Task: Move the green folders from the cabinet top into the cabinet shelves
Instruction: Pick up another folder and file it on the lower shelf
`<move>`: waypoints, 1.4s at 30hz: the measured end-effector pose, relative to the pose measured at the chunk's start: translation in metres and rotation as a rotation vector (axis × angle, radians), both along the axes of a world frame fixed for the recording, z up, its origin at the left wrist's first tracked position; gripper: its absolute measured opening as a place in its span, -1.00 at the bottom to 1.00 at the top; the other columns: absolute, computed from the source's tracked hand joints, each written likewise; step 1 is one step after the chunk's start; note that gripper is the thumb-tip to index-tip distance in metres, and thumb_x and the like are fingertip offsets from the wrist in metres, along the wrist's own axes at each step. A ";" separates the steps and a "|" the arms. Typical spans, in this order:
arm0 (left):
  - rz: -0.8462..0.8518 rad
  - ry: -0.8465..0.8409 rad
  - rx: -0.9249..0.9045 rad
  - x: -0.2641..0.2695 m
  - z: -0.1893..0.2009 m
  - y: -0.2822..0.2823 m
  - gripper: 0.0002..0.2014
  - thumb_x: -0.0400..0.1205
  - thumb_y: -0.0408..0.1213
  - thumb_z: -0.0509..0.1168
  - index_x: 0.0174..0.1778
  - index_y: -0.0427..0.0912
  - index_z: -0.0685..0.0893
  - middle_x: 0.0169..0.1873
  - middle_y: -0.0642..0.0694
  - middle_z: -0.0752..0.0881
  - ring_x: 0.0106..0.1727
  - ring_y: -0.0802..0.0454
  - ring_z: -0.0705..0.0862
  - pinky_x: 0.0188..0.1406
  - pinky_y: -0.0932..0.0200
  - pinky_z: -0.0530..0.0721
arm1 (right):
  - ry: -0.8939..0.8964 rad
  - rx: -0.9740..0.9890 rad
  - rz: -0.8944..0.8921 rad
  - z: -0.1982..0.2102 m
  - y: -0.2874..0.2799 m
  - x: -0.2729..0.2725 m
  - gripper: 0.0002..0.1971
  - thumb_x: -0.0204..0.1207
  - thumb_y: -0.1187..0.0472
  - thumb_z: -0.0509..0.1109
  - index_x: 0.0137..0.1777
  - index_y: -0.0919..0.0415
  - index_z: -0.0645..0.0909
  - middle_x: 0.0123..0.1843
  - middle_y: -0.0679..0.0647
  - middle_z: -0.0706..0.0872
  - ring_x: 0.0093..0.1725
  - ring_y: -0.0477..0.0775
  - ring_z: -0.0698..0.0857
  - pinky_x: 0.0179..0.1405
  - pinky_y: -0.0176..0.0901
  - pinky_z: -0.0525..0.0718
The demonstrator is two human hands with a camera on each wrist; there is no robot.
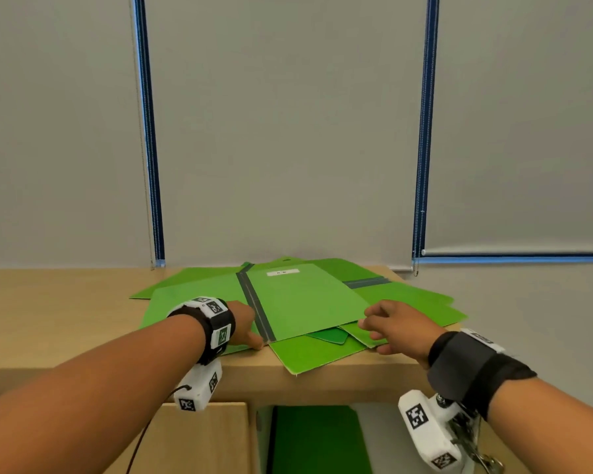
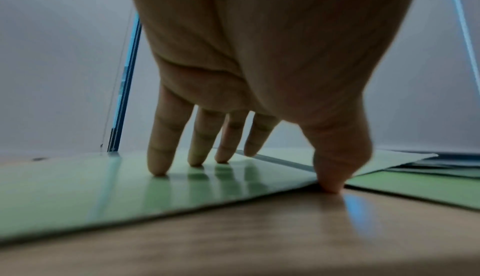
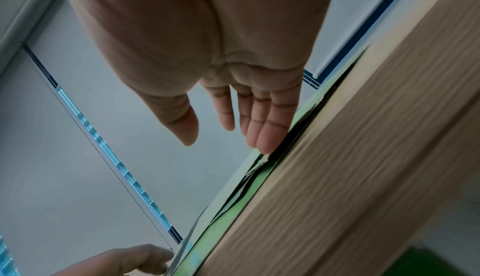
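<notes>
Several green folders [image 1: 326,354] lie fanned in a loose pile on the wooden cabinet top [image 1: 48,302]. The top folder [image 1: 298,302] has a white label and a grey spine strip. My left hand [image 1: 250,333] rests on the pile left of that strip. In the left wrist view its straight fingers [image 2: 158,167] press on a green folder [image 2: 78,188], and the thumb tip touches the wood at the folder's near corner. My right hand [image 1: 370,330] is at the top folder's near right corner. Its straight fingertips [image 3: 265,145] touch the folders' edges [image 3: 228,214], thumb held apart.
Below the top, an open cabinet shelf holds a dark green folder [image 1: 315,439], with a wooden door panel [image 1: 202,439] to its left. Grey roller blinds with blue edge strips [image 1: 151,165] hang right behind the pile. One folder corner overhangs the front edge.
</notes>
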State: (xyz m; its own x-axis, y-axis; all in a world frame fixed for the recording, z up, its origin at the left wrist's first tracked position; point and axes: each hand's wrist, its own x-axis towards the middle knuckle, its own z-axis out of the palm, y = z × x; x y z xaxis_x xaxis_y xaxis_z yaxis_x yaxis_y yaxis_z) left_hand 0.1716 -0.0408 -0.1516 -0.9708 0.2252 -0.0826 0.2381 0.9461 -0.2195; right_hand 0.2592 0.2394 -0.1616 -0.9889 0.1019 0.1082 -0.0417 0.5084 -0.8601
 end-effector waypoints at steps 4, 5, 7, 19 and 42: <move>-0.055 0.043 -0.108 0.037 0.001 -0.005 -0.41 0.54 0.10 0.30 0.41 -0.17 0.49 0.13 -0.16 0.68 0.03 -0.13 0.66 -0.03 0.02 0.66 | 0.010 0.089 -0.032 0.005 -0.004 0.002 -0.67 0.52 0.11 0.47 0.20 0.23 0.58 0.11 0.15 0.68 0.12 0.19 0.71 -0.01 0.04 0.78; -0.064 0.077 -0.105 0.045 0.002 -0.007 -0.45 0.58 -0.01 0.28 0.46 -0.17 0.42 0.18 -0.20 0.66 0.09 -0.16 0.67 0.01 -0.01 0.67 | 0.014 0.120 -0.049 0.006 -0.006 0.002 -0.66 0.51 0.09 0.47 0.19 0.25 0.58 0.09 0.17 0.68 0.09 0.19 0.70 0.05 0.09 0.77; -0.064 0.127 -0.060 0.056 0.002 -0.012 -0.42 0.64 -0.22 0.20 0.59 -0.15 0.20 0.17 -0.23 0.66 0.10 -0.20 0.68 0.00 -0.03 0.67 | 0.014 0.207 -0.098 0.009 -0.009 0.001 -0.61 0.52 0.05 0.46 0.16 0.38 0.62 0.04 0.28 0.70 0.04 0.26 0.69 0.17 0.17 0.69; -0.227 0.559 0.689 0.127 0.061 -0.033 -0.14 0.51 -0.58 0.04 0.58 0.38 0.08 0.15 -0.16 0.60 0.09 -0.21 0.64 0.16 -0.15 0.63 | -0.109 0.048 -0.113 0.012 -0.043 -0.009 -0.36 0.53 -0.23 0.33 0.35 0.33 0.55 0.15 0.21 0.67 0.13 0.24 0.64 0.28 0.10 0.65; -0.094 0.059 1.661 0.149 -0.001 -0.046 -0.32 0.56 -0.07 0.24 0.62 0.22 0.17 0.43 0.09 0.55 0.44 0.07 0.52 0.44 -0.11 0.47 | 0.334 -0.698 -0.149 0.002 -0.016 0.011 -0.55 0.45 0.61 0.29 0.27 0.24 0.42 0.23 0.42 0.67 0.06 0.33 0.71 0.16 0.44 0.66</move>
